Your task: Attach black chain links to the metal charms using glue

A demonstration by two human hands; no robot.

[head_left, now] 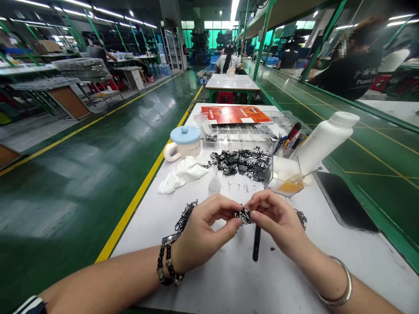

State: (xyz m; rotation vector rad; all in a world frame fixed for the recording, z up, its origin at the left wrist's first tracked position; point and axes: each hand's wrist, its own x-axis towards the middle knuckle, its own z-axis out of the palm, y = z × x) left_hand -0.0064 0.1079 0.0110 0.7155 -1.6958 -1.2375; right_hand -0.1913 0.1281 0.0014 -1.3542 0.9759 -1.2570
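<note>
My left hand (204,229) and my right hand (276,218) meet above the white table (229,279), both pinching one small black and silver metal part (242,216) between fingertips. A beaded bracelet is on my left wrist, a silver bangle on my right. A thin black stick (256,242) lies on the table under my right hand. Small dark parts lie in a loose heap (185,216) left of my left hand, and a few more (301,217) show beyond my right hand.
Farther back lie a pile of black parts (242,162), a white cloth (183,173), a lidded mug (183,142), a small dropper bottle (215,179), a white bottle (324,139), a clear tray of tools (291,138) and a dark tablet (345,200). People sit at other tables.
</note>
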